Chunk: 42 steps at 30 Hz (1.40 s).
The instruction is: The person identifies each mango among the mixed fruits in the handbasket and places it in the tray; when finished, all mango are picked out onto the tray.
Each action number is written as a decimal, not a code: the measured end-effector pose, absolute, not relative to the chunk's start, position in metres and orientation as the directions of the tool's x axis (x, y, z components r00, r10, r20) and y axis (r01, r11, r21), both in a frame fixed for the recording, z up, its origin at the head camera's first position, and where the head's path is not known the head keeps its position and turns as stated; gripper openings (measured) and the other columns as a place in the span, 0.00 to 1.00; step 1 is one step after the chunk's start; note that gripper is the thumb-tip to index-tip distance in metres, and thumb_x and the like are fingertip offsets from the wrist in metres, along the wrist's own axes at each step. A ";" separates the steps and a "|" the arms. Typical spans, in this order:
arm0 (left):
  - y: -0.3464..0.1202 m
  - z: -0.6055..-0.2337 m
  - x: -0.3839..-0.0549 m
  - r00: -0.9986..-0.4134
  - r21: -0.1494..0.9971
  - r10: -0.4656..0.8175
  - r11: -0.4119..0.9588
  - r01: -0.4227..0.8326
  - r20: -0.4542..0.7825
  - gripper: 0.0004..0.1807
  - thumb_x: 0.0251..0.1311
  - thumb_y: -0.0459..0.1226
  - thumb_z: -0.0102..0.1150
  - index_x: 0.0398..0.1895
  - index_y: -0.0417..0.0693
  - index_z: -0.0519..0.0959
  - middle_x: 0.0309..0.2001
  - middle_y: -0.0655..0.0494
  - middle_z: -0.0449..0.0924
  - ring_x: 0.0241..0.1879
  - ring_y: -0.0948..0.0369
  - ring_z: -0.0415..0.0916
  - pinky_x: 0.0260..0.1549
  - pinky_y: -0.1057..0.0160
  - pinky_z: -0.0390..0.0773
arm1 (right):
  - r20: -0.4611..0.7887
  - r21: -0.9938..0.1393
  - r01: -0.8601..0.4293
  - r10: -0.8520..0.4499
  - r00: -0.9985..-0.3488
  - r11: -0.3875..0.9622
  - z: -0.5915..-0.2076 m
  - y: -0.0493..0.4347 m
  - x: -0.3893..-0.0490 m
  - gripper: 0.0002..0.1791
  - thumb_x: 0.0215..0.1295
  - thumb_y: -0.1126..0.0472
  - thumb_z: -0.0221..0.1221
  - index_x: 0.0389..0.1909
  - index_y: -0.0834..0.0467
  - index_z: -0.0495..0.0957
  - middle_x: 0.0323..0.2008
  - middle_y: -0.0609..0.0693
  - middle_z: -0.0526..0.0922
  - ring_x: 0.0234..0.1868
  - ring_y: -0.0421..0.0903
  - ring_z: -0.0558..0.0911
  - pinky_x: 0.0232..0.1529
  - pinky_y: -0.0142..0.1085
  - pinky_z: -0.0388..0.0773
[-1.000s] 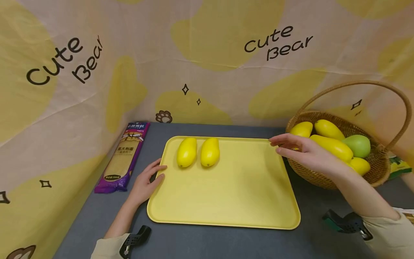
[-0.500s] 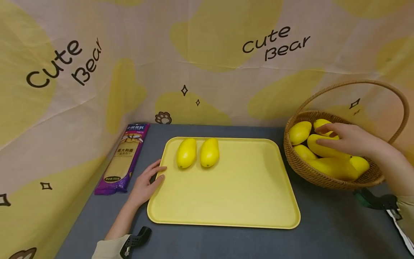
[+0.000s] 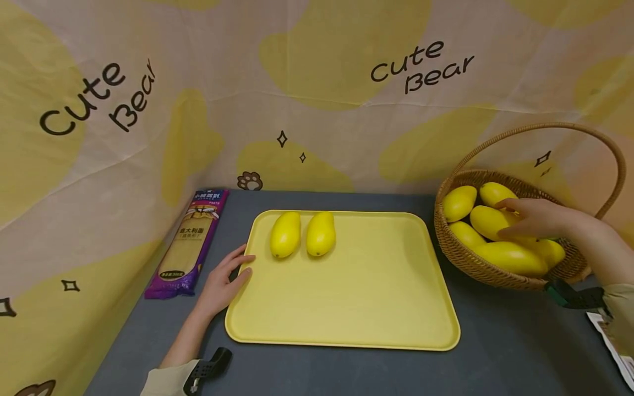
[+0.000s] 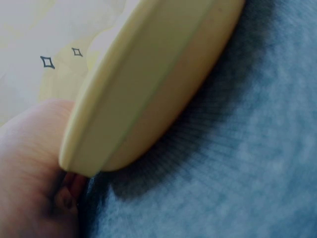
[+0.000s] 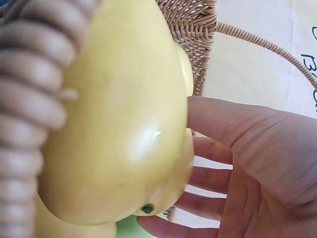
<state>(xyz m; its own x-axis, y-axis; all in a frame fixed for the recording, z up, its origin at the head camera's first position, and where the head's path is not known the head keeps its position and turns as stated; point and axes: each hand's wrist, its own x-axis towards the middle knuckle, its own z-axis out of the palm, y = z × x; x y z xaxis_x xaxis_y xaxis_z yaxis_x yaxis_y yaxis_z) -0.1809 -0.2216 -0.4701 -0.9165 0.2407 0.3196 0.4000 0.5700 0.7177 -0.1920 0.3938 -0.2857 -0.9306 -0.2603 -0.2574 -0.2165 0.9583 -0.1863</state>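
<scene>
In the head view my left hand (image 3: 216,286) rests at the left rim of a yellow tray (image 3: 342,308), fingertips and thumb tip on the edge. Two yellow mangoes (image 3: 285,235) lie side by side on the tray's back left part. My right hand (image 3: 542,217) reaches into a wicker basket (image 3: 460,256) on the right. Its thumb and fingers straddle a mango (image 3: 487,221) among several other yellow fruits. The right wrist view shows the thumb on the near side and the fingers behind the fruit, with a large mango (image 5: 119,109) in front.
A purple pasta packet (image 3: 190,236) lies left of the tray. The basket's arched handle (image 3: 550,126) rises above the right arm. A printed cloth (image 3: 322,110) hangs behind the dark table (image 3: 376,371). A white sheet (image 3: 606,338) shows at the right edge.
My right hand has gone from the tray's back right corner over into the basket and down onto a mango. The green fruit is now mostly hidden. The left hand keeps its place.
</scene>
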 end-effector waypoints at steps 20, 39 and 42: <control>-0.223 -0.470 -0.181 -0.916 0.725 0.244 0.560 0.400 0.317 0.16 0.67 0.34 0.57 0.57 0.41 0.79 0.69 0.42 0.64 0.67 0.42 0.61 0.61 0.42 0.62 | -0.164 -0.254 -0.036 -0.080 -0.983 0.967 -0.263 0.386 -0.178 0.52 0.64 0.36 0.57 0.71 0.73 0.53 0.62 0.78 0.61 0.56 0.75 0.65 0.49 0.68 0.64; -0.224 -0.469 -0.181 -0.915 0.726 0.250 0.558 0.403 0.315 0.16 0.68 0.34 0.57 0.57 0.40 0.78 0.69 0.43 0.64 0.68 0.42 0.60 0.60 0.39 0.61 | -0.090 -0.650 0.016 -0.056 -0.994 0.759 -0.265 0.331 -0.147 0.39 0.71 0.45 0.55 0.76 0.56 0.52 0.66 0.59 0.63 0.55 0.47 0.69 0.36 0.26 0.74; -0.224 -0.470 -0.182 -0.917 0.728 0.249 0.557 0.399 0.312 0.16 0.68 0.34 0.57 0.57 0.41 0.78 0.69 0.43 0.64 0.68 0.42 0.60 0.61 0.39 0.60 | -0.092 -0.673 -0.018 -0.108 -0.990 0.740 -0.268 0.318 -0.146 0.38 0.70 0.47 0.56 0.75 0.54 0.54 0.64 0.57 0.65 0.54 0.44 0.71 0.38 0.30 0.77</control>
